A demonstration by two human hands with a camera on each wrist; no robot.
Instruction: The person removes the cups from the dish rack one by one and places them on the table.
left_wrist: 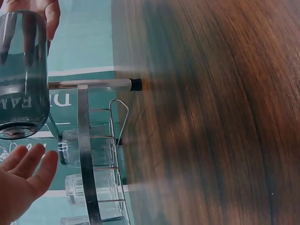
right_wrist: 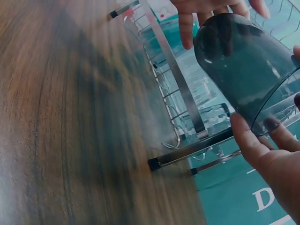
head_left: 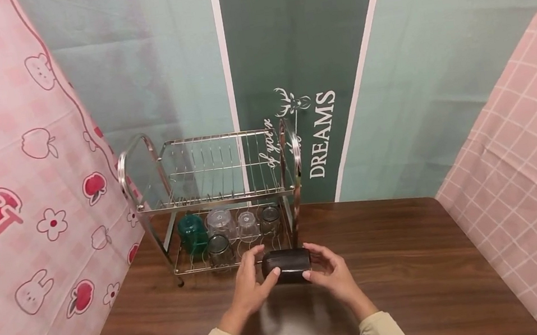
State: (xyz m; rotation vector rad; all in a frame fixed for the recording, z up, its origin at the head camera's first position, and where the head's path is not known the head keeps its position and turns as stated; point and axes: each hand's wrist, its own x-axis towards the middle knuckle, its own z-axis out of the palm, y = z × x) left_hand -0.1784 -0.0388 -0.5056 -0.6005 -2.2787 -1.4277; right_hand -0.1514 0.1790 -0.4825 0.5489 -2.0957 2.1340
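A dark tinted glass tumbler lies sideways in the air in front of the rack, between both hands. My right hand grips its open rim, with the thumb on the near side; in the right wrist view, some fingertips show through the glass. My left hand holds the base end, its thumb overlapping the near side in the head view. From the left wrist view, three left fingers are spread just below the base, with a small gap; the left thumb is hidden there.
A two-tier metal dish rack stands behind the hands on the wooden table. Its lower tier holds several upturned glasses, among them a teal cup and a grey glass. Printed cloths hang around the table.
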